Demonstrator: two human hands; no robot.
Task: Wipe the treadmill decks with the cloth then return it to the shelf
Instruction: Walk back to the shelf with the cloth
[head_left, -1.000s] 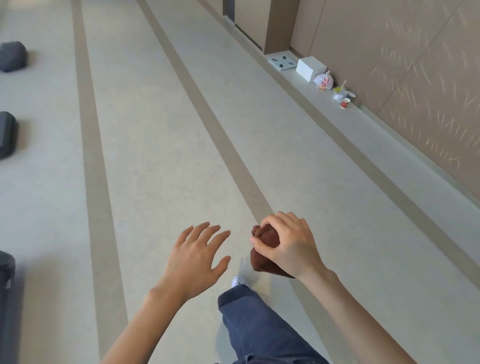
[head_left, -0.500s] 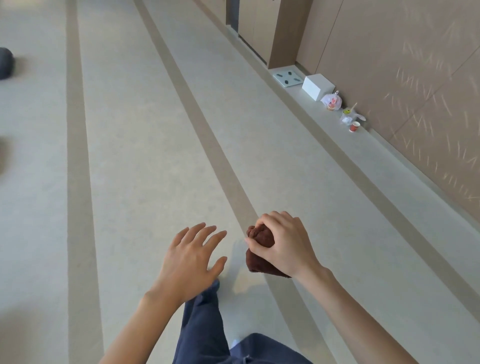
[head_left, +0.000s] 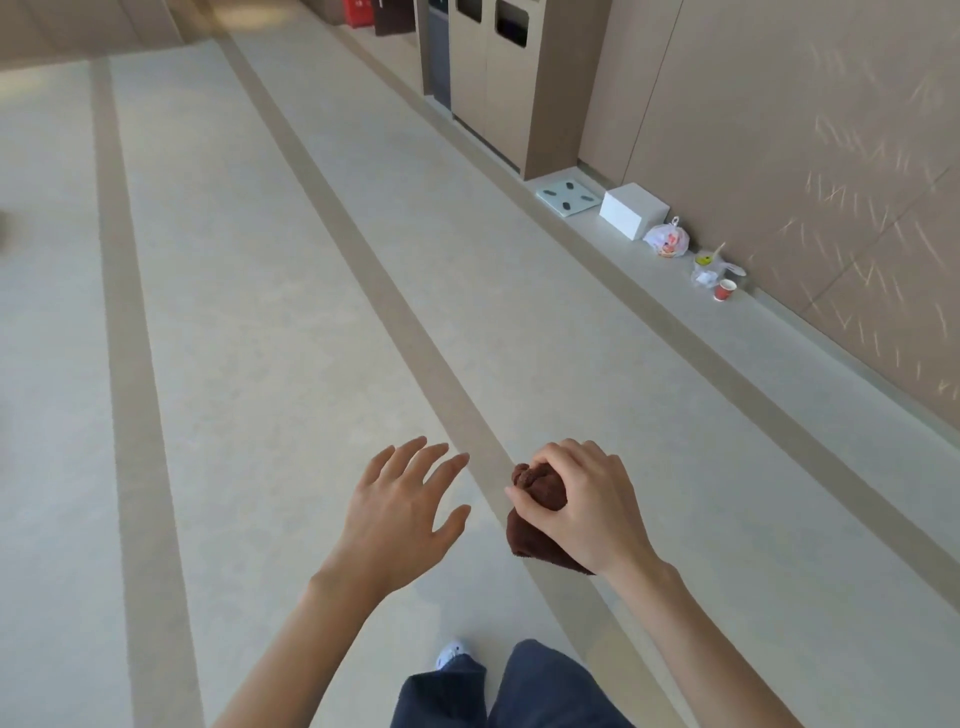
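I see right hand (head_left: 587, 512) clutching balled dark-brown terry cloth (head_left: 534, 538); left hand (head_left: 400, 512), its 9 o'clock, splayed empty. No treadmill or shelf visible, so stage unclear.

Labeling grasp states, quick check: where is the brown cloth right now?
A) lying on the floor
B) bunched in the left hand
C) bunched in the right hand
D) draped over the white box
C: the right hand has its fingers curled round the bunched brown cloth, while the left hand is spread and holds nothing.
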